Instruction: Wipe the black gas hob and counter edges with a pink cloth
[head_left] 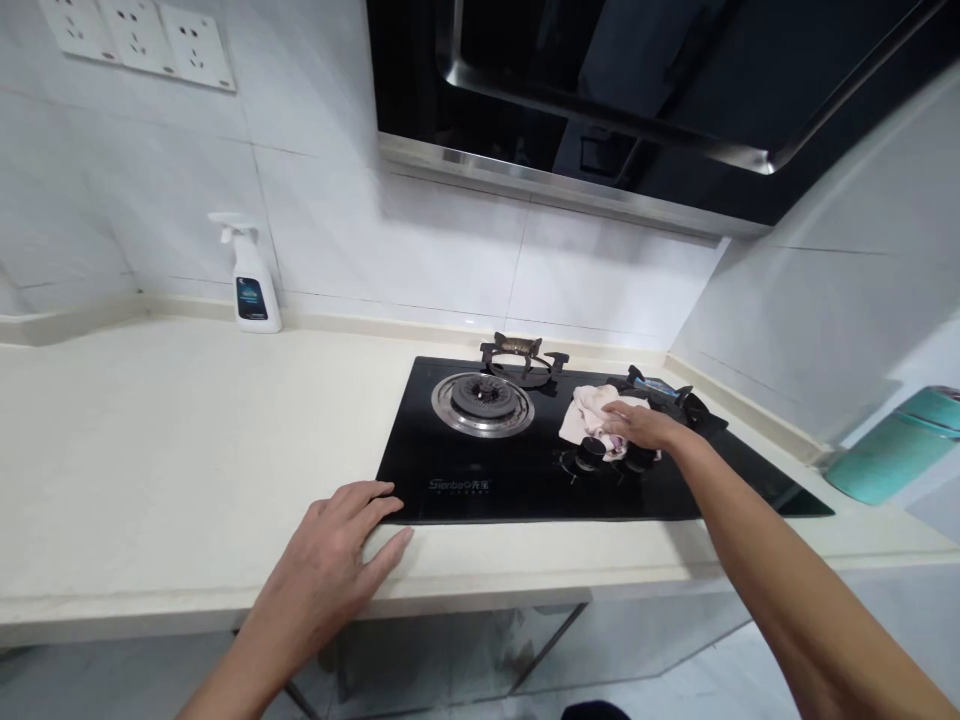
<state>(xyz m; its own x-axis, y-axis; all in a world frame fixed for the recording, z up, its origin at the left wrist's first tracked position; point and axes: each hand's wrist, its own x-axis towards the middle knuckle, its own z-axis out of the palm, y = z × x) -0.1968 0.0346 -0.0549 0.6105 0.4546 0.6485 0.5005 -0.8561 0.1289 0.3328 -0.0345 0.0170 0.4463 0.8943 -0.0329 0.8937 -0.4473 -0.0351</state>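
Observation:
A pale cloth (589,412) lies bunched on the black glass gas hob (525,490), behind the control knobs (590,453). My right hand (637,424) is closed on the cloth and presses it against the glass; some of its fingers are sunk in the folds. At the hob's front left corner, my left hand (349,545) rests with fingers stretched out, the tips touching the glass edge and the palm over the worktop. The left burner (484,397) is bare, and its black pan support (521,360) stands behind it.
A white spray bottle (255,285) stands against the tiled wall at the back left. The right pan support (686,405) sits beyond the cloth. A green container (892,450) is at the right end of the worktop (187,450). Overhead hangs a black range hood (570,160).

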